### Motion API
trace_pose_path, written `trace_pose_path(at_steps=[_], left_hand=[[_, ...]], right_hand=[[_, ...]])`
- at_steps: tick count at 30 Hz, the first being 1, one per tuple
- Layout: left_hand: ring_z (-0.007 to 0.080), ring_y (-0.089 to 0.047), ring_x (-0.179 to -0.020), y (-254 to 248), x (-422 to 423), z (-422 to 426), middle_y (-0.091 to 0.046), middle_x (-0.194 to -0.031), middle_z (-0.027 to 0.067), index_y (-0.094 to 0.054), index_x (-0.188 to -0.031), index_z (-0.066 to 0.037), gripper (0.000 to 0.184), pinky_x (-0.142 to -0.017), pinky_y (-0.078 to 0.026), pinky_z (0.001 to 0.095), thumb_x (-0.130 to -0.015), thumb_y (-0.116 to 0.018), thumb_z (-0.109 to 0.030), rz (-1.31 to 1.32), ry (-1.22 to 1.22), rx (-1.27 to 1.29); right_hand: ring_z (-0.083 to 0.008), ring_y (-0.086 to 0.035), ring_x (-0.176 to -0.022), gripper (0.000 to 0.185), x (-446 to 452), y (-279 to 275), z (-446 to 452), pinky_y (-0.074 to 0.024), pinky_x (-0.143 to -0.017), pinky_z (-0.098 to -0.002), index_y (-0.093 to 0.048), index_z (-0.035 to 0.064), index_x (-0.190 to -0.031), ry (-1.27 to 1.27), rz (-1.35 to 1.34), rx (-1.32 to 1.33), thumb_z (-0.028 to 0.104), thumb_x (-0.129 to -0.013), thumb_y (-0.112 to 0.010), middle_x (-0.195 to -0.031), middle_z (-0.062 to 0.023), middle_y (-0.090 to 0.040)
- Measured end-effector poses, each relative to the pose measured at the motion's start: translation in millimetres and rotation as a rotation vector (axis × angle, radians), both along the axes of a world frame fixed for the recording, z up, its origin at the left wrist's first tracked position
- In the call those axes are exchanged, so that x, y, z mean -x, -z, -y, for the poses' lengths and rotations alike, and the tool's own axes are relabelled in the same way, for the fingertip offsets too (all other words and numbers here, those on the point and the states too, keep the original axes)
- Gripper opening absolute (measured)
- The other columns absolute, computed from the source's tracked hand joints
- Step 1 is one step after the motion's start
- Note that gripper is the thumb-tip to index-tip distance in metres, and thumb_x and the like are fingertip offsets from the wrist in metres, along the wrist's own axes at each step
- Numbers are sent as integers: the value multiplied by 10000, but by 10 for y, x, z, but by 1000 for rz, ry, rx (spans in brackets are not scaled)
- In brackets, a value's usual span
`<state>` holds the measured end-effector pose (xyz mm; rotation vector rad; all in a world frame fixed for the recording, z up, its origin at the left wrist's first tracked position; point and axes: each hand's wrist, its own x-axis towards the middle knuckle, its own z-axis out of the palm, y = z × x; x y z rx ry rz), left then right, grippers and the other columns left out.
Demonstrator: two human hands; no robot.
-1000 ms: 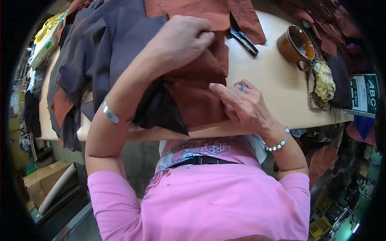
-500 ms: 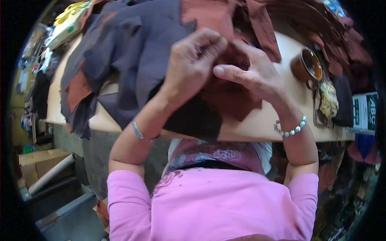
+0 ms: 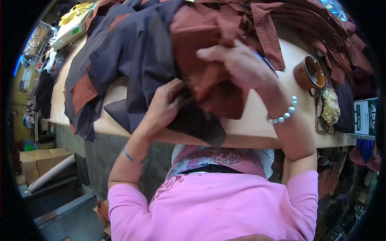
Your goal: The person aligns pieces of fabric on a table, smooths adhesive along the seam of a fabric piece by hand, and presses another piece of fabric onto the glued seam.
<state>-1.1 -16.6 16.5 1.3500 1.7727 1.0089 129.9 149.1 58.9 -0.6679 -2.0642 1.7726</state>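
The left hand (image 3: 163,105), a flat silver bangle (image 3: 128,154) on its wrist, is low over the desk with its fingers curled in and closed on a fold of smooth, charcoal-grey cloth (image 3: 146,54), close to where this meets a creased, rust-brown fabric piece (image 3: 195,46). Whether the two are joined there cannot be told. The right hand (image 3: 248,68), wearing a bracelet of pale round beads (image 3: 286,115), is blurred above the rust-brown piece; one finger stretches out leftward over it while the others bend down against it, and whether they have hold of it cannot be told.

The rust-brown piece lies rumpled between the hands on the pale tan desk (image 3: 257,124), and the charcoal cloth spreads in loose folds to its left, with a dark corner reaching the desk's front edge below. Just beyond the right hand, a slim dark tool with a touch of blue (image 3: 267,63) is partly hidden beside a long rust-brown strip (image 3: 267,38). Farther right stands a glossy brown ceramic mug (image 3: 301,76), with a crumpled, yellowish, translucent lump (image 3: 330,106) near its handle. More rust-brown cloth (image 3: 309,24) is heaped along the far right side.
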Motion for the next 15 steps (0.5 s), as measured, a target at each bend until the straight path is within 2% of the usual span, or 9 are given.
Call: trace_pose_path(at_steps=[1,2,4,6,7,10,13,14,15], left_hand=[[180,-552,-922,4,83,-35,-571,-955,73,-557,-997,15,245,-853,-417,262,-759,-516,51,-119,21,17],[358,-567,-875,1,23,-6,-576,-904,179,-588,-890,4,178,-788,-453,373,-715,-557,5,-416,-126,-283],[348,-582,-860,61,175,-70,-612,-876,135,-575,-986,23,238,-793,-465,348,-752,-570,-22,-731,4,-313],[371,-582,-846,-71,174,-300,-606,-869,181,-577,-954,30,204,-758,-467,382,-767,-531,-38,-700,23,-154],[383,-582,-838,-119,165,-387,-603,-866,204,-578,-938,33,193,-741,-468,399,-774,-512,-46,-683,34,-74],[355,-605,-829,-110,165,-488,-616,-872,221,-585,-954,44,224,-734,-476,384,-794,-541,-106,-348,-22,38],[306,-630,-833,13,167,-487,-641,-875,197,-603,-953,26,257,-752,-475,393,-804,-576,-181,35,19,88],[284,-586,-941,-9,139,-495,-596,-1016,158,-561,-1057,11,302,-827,-452,376,-802,-589,-150,-188,94,208],[283,-586,-942,-16,114,-496,-596,-1018,158,-561,-1058,10,303,-828,-452,376,-804,-588,-152,-272,125,222]], right_hand=[[-147,-510,-789,299,-24,-118,85,-425,-760,-321,-603,-3,-942,-40,-26,-15,281,-850,-579,-820,-60,-595],[-155,-513,-810,283,-49,-236,171,-419,-776,-318,-597,1,-962,-79,-53,-30,258,-846,-572,-846,-62,-599],[-183,-536,-820,267,-62,-313,179,-421,-785,-335,-594,6,-979,-94,-129,-144,235,-847,-556,-868,-69,-615],[-227,-577,-798,268,-31,-216,-25,-438,-771,-380,-600,7,-975,-35,-165,-378,240,-856,-541,-864,-78,-636],[-216,-612,-793,278,-66,-274,-37,-466,-758,-357,-624,-6,-950,6,-91,-550,246,-865,-542,-868,-74,-647],[-117,-530,-894,308,-149,-286,-93,-422,-827,-291,-574,-5,-1082,94,-62,-649,227,-882,-539,-944,-30,-603],[-99,-576,-761,246,-219,-408,-238,-461,-713,-252,-624,-8,-982,54,-22,-152,191,-842,-591,-861,-33,-632],[-91,-582,-733,230,-230,-433,-244,-468,-692,-241,-632,-8,-965,56,-29,46,177,-832,-602,-846,-39,-638],[-61,-589,-689,170,-244,-406,-149,-483,-662,-200,-646,-4,-915,117,-308,289,125,-807,-624,-795,-35,-639]])
